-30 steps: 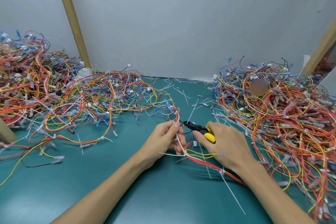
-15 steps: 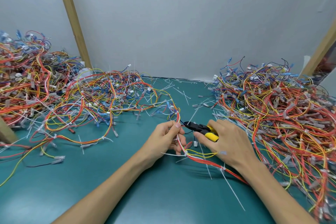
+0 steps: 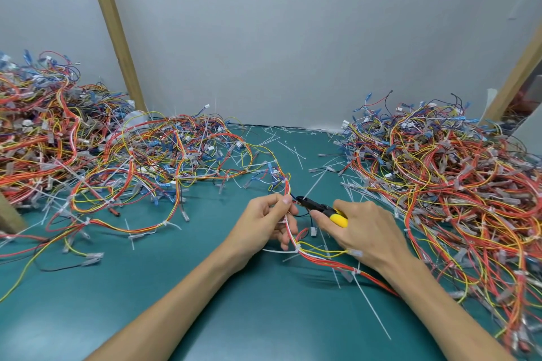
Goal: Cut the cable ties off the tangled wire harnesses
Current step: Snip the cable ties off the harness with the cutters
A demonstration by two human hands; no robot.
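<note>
The person's left hand (image 3: 264,226) is pinching a wire harness (image 3: 294,236) between thumb and fingertips. The right hand (image 3: 363,228) is gripping yellow-handled cutters (image 3: 318,208), with the black nose pointing left and sitting just beside those fingertips. The harness, red, orange, yellow and white strands, is running down from the middle tangle (image 3: 176,155), passing between the two hands and slipping under the right forearm. A white cable tie (image 3: 297,250) is cinching it just below the left hand, and a second tie (image 3: 355,271) is binding it nearer the right wrist, its long tail trailing toward the near edge.

The green mat (image 3: 205,287) is lying open in front of and between the forearms, which is where the free room is. On the left, a tall heap (image 3: 44,141) is crowding the edge of the mat. On the right, another heap (image 3: 454,184) is spilling in close beside the right arm. At the back, loose ties (image 3: 293,149) are littering a narrow gap between the tangles, up to the grey wall (image 3: 293,38). Two wooden posts, one at the left (image 3: 114,32) and one at the right (image 3: 519,73), are leaning against that wall.

Any marking on the cutters is too small for me to read from here.
</note>
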